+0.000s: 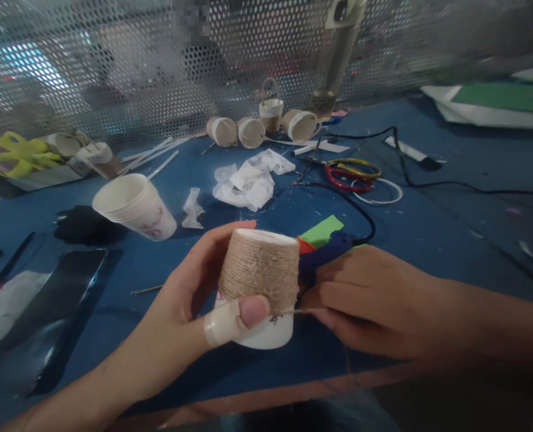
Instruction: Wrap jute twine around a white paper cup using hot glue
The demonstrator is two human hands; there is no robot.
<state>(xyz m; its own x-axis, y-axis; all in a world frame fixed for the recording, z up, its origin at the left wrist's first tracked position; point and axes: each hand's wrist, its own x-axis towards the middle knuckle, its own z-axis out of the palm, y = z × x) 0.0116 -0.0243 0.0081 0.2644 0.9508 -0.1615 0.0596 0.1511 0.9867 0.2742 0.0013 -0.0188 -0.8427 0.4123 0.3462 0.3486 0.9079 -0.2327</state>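
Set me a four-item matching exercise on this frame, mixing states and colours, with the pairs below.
1. Left hand
2. Right hand
3. Stacked paper cups
4. Paper beyond the cup in hand

A. Light green
B. Fingers closed at the loose strand of twine
C. Tipped onto their side
D. Gripping the twine-wrapped cup

Pairs: 1-D, 2-B, 3-C, 4-A

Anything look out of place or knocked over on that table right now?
Three small cups at the back lie on their sides, mouths toward the camera, while the handled cup among them stands upright. Crumpled white scraps lie loose in front. No spill shows, and the twine on the held cup looks evenly wound.
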